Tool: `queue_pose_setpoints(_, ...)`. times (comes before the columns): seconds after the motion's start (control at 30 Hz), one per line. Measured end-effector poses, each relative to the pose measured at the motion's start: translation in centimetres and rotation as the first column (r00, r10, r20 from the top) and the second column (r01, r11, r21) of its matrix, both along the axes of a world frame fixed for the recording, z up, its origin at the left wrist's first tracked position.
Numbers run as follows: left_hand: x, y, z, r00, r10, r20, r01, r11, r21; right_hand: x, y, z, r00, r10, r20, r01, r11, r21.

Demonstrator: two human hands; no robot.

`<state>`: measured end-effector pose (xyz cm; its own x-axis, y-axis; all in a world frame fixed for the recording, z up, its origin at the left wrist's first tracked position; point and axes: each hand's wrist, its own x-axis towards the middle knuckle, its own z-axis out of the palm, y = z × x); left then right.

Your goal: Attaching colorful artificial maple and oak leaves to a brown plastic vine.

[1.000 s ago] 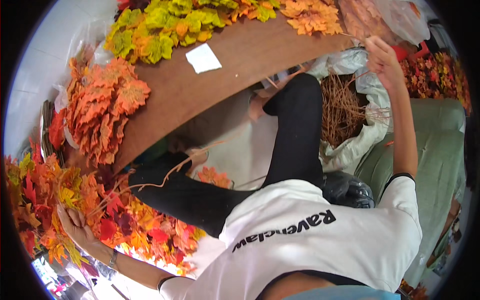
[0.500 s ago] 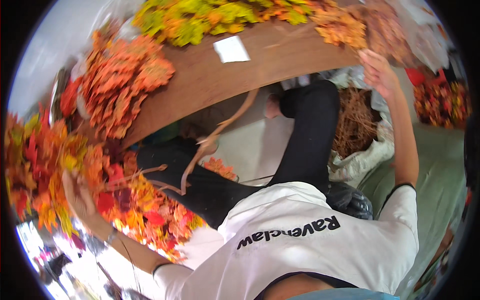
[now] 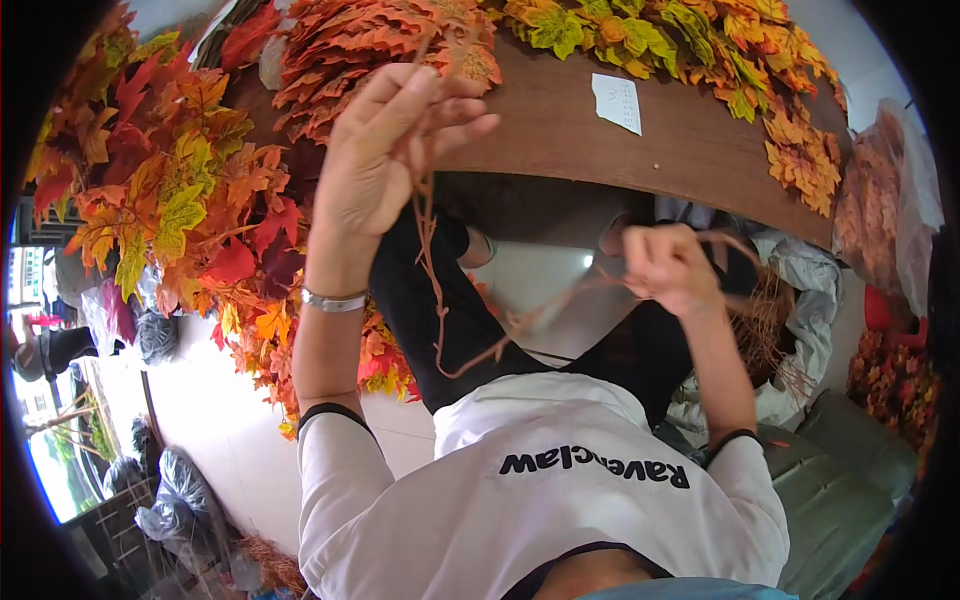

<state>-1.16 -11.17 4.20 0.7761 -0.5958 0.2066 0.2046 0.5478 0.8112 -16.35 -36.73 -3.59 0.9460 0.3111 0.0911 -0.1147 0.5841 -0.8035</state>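
A thin brown artificial vine stem [image 3: 438,310], with small side stubs, hangs in a loose loop between my hands, above my lap. My left hand [image 3: 375,150] is raised in front of a stack of orange leaves [image 3: 350,50]; the stem runs up between its thumb and fingers, the other fingers loosely apart. Lower and to the right, my right hand [image 3: 668,268] is closed round the other part of the stem, fingers curled toward me. The stem is blurred near both hands, so its ends are hard to make out.
A brown wooden table [image 3: 560,130] curves ahead, holding yellow-green leaves [image 3: 620,40] and a white paper [image 3: 617,103]. Leaf garlands [image 3: 180,190] hang at the left. A white sack [image 3: 810,290] of brown stems [image 3: 765,325] stands right, beside a green cushion [image 3: 835,490].
My left hand has come up and inward from the hanging garlands at the left. My right hand has come down from the orange leaves at the table's right. The view has shifted.
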Motion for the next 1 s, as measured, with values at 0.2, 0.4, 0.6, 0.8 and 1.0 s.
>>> queue_pose_setpoints(0.2,-2.8,-6.0,-2.1,0.997,-0.069,0.034,0.060,0.973,0.225,3.2,6.7,1.0,0.966,-0.183,-0.183,0.199,0.977,0.074)
queue_pose_setpoints(0.4,-4.7,-7.3,-4.0,0.988,-0.140,-0.062,0.151,0.966,0.211,2.9,7.0,0.0,0.927,-0.371,-0.047,0.360,0.919,-0.161)
queue_pose_setpoints(0.6,-3.9,-6.8,-4.3,0.986,-0.110,-0.124,0.124,0.986,0.108,1.9,4.6,0.4,0.926,-0.347,-0.147,0.345,0.938,-0.039)
queue_pose_setpoints(0.8,-2.5,-4.6,-2.6,0.962,-0.154,-0.224,0.198,0.962,0.189,2.0,0.8,0.9,0.918,-0.389,-0.083,0.394,0.917,0.060)
queue_pose_setpoints(1.0,-2.4,0.2,-0.4,0.918,-0.324,0.228,0.051,0.668,0.742,-1.6,-3.5,3.1,0.966,-0.252,0.052,0.252,0.881,-0.402)
